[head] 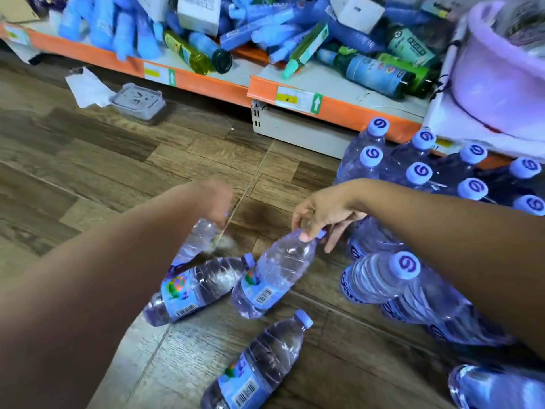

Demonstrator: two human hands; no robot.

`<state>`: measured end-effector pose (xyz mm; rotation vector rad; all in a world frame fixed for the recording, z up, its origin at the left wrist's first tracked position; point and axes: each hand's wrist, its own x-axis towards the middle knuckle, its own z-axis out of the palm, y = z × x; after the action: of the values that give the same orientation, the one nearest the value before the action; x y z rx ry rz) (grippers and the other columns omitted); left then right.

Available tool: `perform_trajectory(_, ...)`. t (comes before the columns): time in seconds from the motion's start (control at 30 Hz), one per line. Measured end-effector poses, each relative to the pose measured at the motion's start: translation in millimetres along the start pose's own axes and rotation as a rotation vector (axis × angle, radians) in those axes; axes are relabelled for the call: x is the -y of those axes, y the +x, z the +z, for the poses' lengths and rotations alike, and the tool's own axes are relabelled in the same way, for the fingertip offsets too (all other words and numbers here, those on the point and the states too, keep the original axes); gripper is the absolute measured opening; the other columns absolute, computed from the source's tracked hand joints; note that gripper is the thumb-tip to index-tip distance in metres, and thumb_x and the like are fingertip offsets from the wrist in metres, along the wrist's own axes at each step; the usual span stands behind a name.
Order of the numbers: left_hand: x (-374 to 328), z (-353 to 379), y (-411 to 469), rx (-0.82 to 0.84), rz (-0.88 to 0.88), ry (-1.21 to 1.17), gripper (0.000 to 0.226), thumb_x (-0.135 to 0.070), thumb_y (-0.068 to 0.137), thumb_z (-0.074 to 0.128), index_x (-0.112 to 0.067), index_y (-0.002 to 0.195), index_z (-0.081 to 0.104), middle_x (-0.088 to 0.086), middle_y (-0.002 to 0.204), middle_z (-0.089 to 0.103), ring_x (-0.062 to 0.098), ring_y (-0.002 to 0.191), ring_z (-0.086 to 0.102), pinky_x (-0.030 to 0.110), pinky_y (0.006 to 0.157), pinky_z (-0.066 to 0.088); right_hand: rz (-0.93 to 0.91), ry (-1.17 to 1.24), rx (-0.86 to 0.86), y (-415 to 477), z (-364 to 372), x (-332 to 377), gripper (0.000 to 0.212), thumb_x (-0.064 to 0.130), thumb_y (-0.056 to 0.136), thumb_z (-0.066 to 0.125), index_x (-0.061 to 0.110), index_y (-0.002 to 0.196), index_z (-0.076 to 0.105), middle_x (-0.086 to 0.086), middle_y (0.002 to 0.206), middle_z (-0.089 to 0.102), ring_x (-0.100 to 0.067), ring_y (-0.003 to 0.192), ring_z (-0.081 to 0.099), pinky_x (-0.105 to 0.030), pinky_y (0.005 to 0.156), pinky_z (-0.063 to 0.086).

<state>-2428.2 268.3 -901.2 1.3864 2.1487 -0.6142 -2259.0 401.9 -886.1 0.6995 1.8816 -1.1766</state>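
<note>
On my left, the left hand (218, 203) is clenched over the top of a tilted bottle (196, 240), its cap hidden inside the grip. The motion blur keeps me from reading the fingers any finer than that. The bottle's base leans down toward the wooden floor (88, 149), against a lying bottle (194, 290) that rests on its side there.

Further right, the right hand (327, 214) pinches the neck of a second bottle (274, 276) just below its cap, thumb on the near side. This bottle is also tipped, with its base on the floor beside the lying one.

I judge these to be full, sealed water bottles: fairly heavy for their size, with thin ribbed walls that give under a squeeze and a smooth, slippery film label. The stiff neck ring under the cap is the safest hold, because a hanging bottle cannot slide through it. Gripped mid-body, the bottle would dent and could twist.

Another loose bottle (259, 361) lies nearer me, and a wrapped pack (427, 166) stands at the far right.
</note>
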Motion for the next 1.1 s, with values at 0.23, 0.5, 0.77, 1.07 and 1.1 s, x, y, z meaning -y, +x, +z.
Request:
perform_trajectory(0.23,-16,-40,-20,-0.164,-0.036,-0.083,0.031,-0.024,0.077,0.069,-0.005,0.102,0.069,0.014,0.101,0.07,0.03,0.095,0.063,0.024,0.068,0.042,0.009,-0.131,-0.411,-43,-8,17,0.023,0.011,0.083,0.063,0.006,0.065,0.051,-0.001,0.043,0.044,-0.007,0.02,0.047,-0.007,0.029,0.033)
perform_trajectory(0.5,-36,-63,-26,-0.419,0.04,-0.238,0.026,-0.024,0.077,0.071,-0.006,0.094,0.066,0.014,0.098,0.068,0.031,0.092,0.059,0.026,0.073,0.038,-0.087,0.097,-0.719,-50,-10,-5,0.004,0.012,0.086,0.059,0.013,0.089,0.061,-0.004,0.068,0.058,0.001,0.025,0.049,-0.011,0.036,0.046)
perform_trajectory(0.77,-66,-76,-27,-0.369,0.174,-0.301,0.026,-0.025,0.08,0.07,-0.02,0.069,0.047,-0.001,0.05,0.059,0.015,0.046,0.063,0.025,0.057,0.048,-0.007,0.314,-0.728,-59,-8,-8,0.026,0.009,0.075,0.079,0.005,0.089,0.058,-0.005,0.066,0.049,-0.014,0.046,0.05,-0.026,0.059,0.057)
perform_trajectory(1.07,-102,-77,-30,-0.34,0.359,-0.124,0.024,-0.025,0.07,0.076,-0.018,0.088,0.063,0.004,0.088,0.063,0.02,0.08,0.052,0.028,0.073,0.045,0.042,0.246,-0.797,-58,-10,-19,0.019,0.007,0.08,0.067,0.007,0.092,0.052,-0.005,0.061,0.057,-0.019,0.052,0.062,-0.031,0.073,0.058)
perform_trajectory(1.1,-105,-76,-31,-0.337,0.373,-0.12,0.023,-0.025,0.07,0.076,-0.018,0.089,0.064,0.004,0.089,0.064,0.02,0.08,0.052,0.029,0.074,0.047,0.047,0.231,-0.793,-58,-9,-20,0.021,0.009,0.08,0.067,0.007,0.094,0.051,-0.005,0.062,0.058,-0.019,0.052,0.062,-0.028,0.07,0.057)
